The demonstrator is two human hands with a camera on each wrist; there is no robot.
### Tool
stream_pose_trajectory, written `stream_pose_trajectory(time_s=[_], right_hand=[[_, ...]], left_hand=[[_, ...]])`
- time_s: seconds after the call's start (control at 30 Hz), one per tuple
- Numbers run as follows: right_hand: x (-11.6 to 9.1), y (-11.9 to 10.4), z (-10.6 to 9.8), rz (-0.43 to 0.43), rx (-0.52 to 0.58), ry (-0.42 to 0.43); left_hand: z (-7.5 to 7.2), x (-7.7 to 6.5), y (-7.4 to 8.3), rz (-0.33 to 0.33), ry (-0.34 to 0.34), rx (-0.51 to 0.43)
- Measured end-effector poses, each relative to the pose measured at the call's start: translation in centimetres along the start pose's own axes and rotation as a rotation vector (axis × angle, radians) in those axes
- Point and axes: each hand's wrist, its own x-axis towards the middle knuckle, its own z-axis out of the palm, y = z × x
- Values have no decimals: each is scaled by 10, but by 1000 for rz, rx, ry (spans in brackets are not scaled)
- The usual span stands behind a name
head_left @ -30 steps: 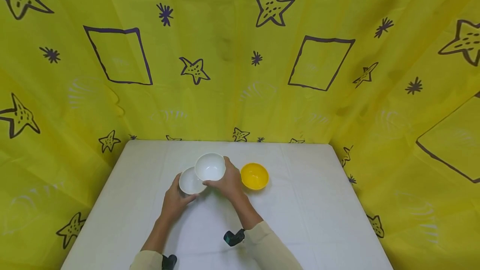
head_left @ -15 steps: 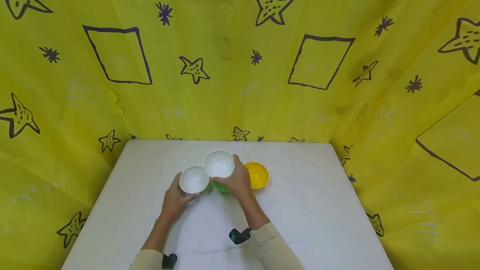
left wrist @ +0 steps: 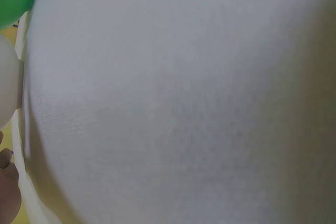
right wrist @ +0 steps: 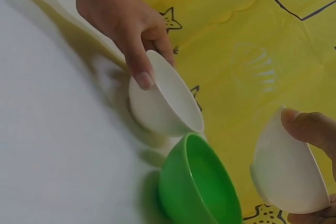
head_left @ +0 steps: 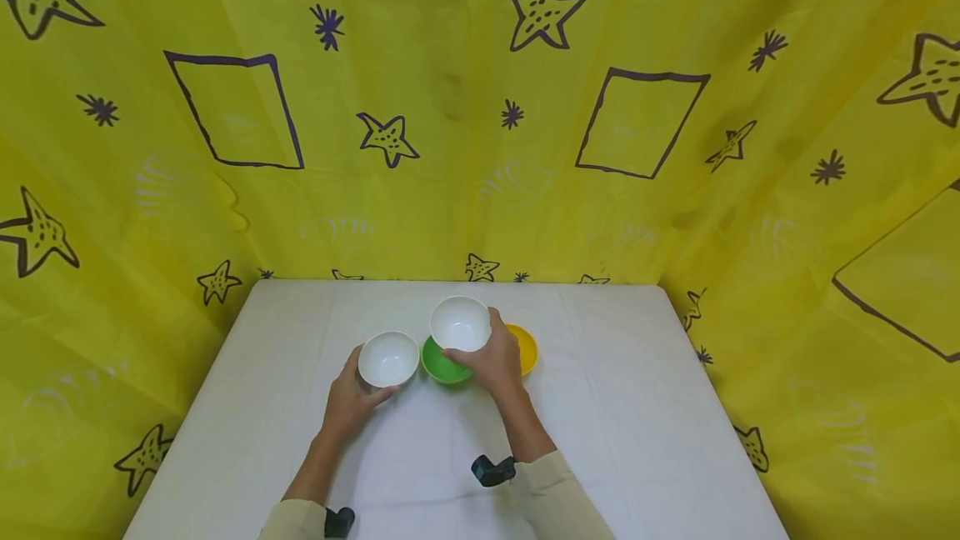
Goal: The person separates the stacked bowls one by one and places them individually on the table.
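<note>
My left hand (head_left: 351,401) holds a white bowl (head_left: 388,359) by its side, thumb near the rim; the bowl is on or close to the table. My right hand (head_left: 491,357) grips a second white bowl (head_left: 461,323) by its rim and side, raised above the table. Below that raised bowl stands a green bowl (head_left: 442,362), partly covered by it in the head view. In the right wrist view the green bowl (right wrist: 197,182) sits beside the left hand's white bowl (right wrist: 163,95), with the raised white bowl (right wrist: 287,166) apart from both.
A yellow bowl (head_left: 528,350) stands right of the green one, partly hidden behind my right hand. A white cloth (head_left: 637,440) covers the table. Yellow curtains (head_left: 450,207) with drawn stars hang close around its back and sides.
My right hand has carried its white bowl to the right, from over the other white bowl to over the green one, uncovering part of the green bowl. The left hand has stayed in place.
</note>
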Motion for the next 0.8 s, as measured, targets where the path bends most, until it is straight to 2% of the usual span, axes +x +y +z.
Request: stream_pose_trajectory(time_s=[0.3, 0.47, 0.7, 0.8], right_hand=[[2, 6, -11, 22, 23, 51], [2, 9, -19, 2, 6, 105], [4, 14, -28, -2, 20, 140], [4, 17, -34, 18, 28, 148]], left_hand=[[1, -1, -1, 1, 7, -19], [1, -1, -1, -1, 2, -25], [2, -1, -2, 39, 46, -12], [2, -2, -1, 33, 43, -7]])
